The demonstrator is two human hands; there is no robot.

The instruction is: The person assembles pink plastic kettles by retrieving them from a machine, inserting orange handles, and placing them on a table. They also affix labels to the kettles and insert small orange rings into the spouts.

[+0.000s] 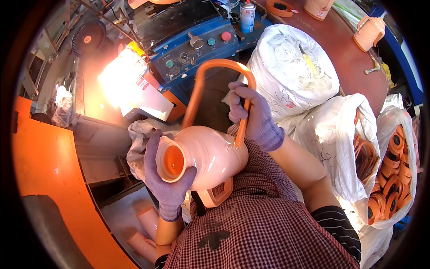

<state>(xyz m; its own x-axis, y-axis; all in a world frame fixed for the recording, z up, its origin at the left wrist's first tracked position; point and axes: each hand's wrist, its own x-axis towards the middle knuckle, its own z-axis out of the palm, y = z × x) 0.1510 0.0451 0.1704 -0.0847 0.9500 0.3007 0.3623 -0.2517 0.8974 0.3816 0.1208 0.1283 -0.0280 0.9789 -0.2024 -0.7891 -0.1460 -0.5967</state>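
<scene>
A pale pink jug (pixel 210 154) lies tilted in front of my apron, its round mouth turned left and showing an orange inside. My left hand (pixel 165 193), in a purple-grey knitted glove, is wrapped round the neck, thumb below the rim. An orange carrying handle (pixel 195 89) arches up from the jug's body. My right hand (pixel 259 115), gloved alike, is closed round the right side of that handle. A small pink grip (pixel 217 193) sticks out on the jug's near side.
Behind the jug is a blue control panel (pixel 199 49) with knobs and buttons; a spray can (pixel 247 18) stands beside it. White sacks of clear rings (pixel 286 51) and orange parts (pixel 394 163) crowd the right. Pink cylinders (pixel 148 222) lie lower left near an orange panel (pixel 49 157).
</scene>
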